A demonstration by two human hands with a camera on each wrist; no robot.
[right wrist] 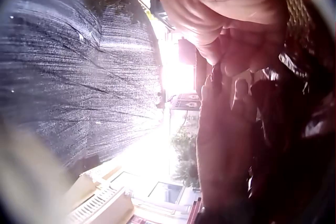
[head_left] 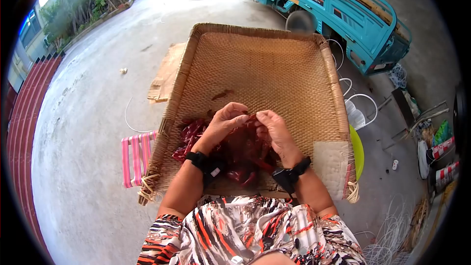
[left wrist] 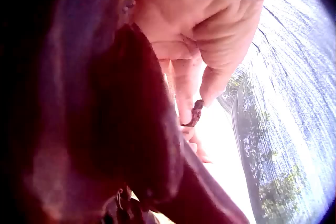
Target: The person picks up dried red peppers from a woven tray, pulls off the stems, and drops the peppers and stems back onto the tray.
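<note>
Both hands are close together over a large woven basket tray [head_left: 265, 54]. Between their fingertips is a slim dried red chili pepper [head_left: 252, 117]. My left hand [head_left: 226, 123] pinches one end with thumb and fingers. The other end is pinched by my right hand [head_left: 275, 131]. In the left wrist view a dark, shrivelled piece of the chili [left wrist: 197, 112] shows at the left thumb tip. Below the hands lies a heap of red chilies [head_left: 192, 136], partly hidden by the wrists. A single dried chili [head_left: 222, 94] lies apart on the weave.
Cardboard [head_left: 169, 68] lies under the tray's left side, and a pink-striped folding stool [head_left: 137, 159] stands nearby. At right are a yellow-green basin [head_left: 357, 154] and a white bucket [head_left: 354, 114]. A teal cargo tricycle [head_left: 338, 17] is parked behind. Loose wire [head_left: 387, 230] lies at lower right.
</note>
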